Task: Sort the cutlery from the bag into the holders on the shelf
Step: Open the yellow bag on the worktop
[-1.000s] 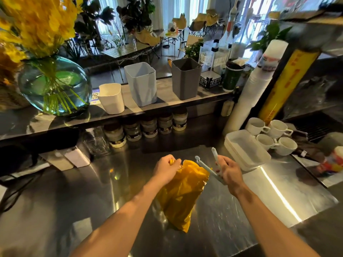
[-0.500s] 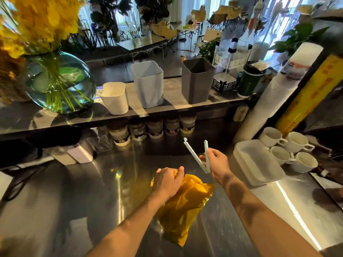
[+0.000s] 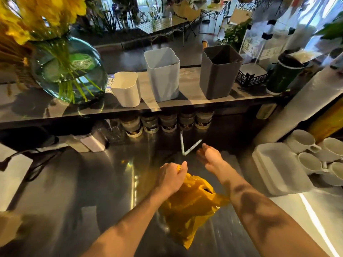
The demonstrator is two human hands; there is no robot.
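Gripping the bunched mouth of the crumpled yellow plastic bag, the left grip holds it over the steel bench. Right grip, just beyond the bag, is wide, palm up. Two slim pale plastic cutlery pieces form a V just off its fingertips; contact unclear. Farther beyond the bag, on the dark shelf, stand the white plastic holder, pale grey holder and dark grey holder.

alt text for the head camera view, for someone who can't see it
A person's left hand grips the top of a yellow bag over a steel counter, while the open right hand is stretched out beside two pale cutlery pieces forming a V. Three holders stand on the shelf above.
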